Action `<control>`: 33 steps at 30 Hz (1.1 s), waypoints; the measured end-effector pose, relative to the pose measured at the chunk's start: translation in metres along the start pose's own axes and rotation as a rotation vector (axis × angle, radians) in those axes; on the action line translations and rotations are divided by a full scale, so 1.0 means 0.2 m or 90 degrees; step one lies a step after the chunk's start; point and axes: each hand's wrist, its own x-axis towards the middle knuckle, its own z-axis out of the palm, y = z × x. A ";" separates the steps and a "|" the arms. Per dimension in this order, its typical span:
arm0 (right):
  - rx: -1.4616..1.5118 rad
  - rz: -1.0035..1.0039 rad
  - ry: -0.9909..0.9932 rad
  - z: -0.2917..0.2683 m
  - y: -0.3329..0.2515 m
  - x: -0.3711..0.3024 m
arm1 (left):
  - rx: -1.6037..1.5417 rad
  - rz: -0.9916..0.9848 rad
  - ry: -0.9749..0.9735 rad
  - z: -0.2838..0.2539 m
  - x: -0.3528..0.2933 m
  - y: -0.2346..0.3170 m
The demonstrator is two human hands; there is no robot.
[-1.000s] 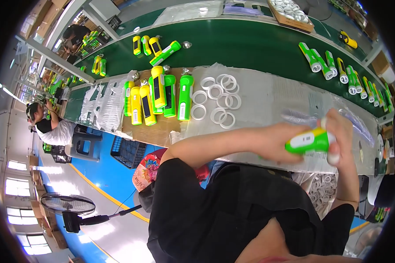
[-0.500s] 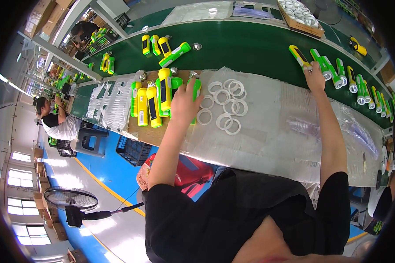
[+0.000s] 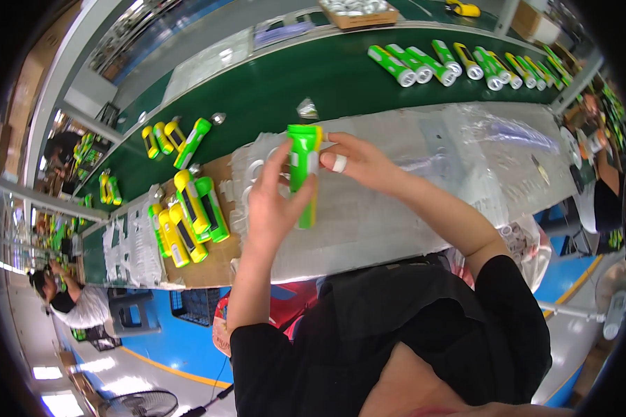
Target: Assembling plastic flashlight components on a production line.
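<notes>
In front of me, my left hand [image 3: 270, 201] is closed around a green and yellow flashlight [image 3: 303, 160], held upright with its wide end on top. My right hand [image 3: 358, 161] is beside the flashlight's upper end, thumb and forefinger apart, their tips close to its side; whether they touch it I cannot tell. A white band [image 3: 339, 163] shows at the right thumb. Behind my left hand, white rings [image 3: 254, 170] lie on the plastic-covered bench, partly hidden. To the left, several yellow and green flashlights [image 3: 191, 201] lie close together on brown cardboard [image 3: 219, 260].
A row of flashlights [image 3: 438, 52] stretches along the green surface [image 3: 257, 97] at the back right. A smaller group [image 3: 163, 139] lies at the back left, near a small shiny part [image 3: 218, 119]. Clear plastic pieces [image 3: 515, 135] lie on the right. Another person [image 3: 69, 292] sits far left.
My right hand has left the row of flashlights at the back right and come to the middle. My left hand has lifted a flashlight off the cardboard group. The view has turned.
</notes>
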 end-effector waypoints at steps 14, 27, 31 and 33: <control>0.204 0.105 -0.139 -0.21 -0.09 -0.67 | -0.523 -0.107 -0.563 0.46 0.18 0.24; 0.220 0.091 0.009 -0.06 -0.06 -0.63 | -0.444 0.051 -0.132 0.46 -0.14 0.26; 0.282 0.115 0.073 -0.07 -0.01 -0.64 | -0.347 0.242 -0.191 0.48 -0.13 0.29; 0.340 0.084 0.145 -0.08 -0.02 -0.64 | -0.354 0.196 -0.165 0.53 -0.10 0.26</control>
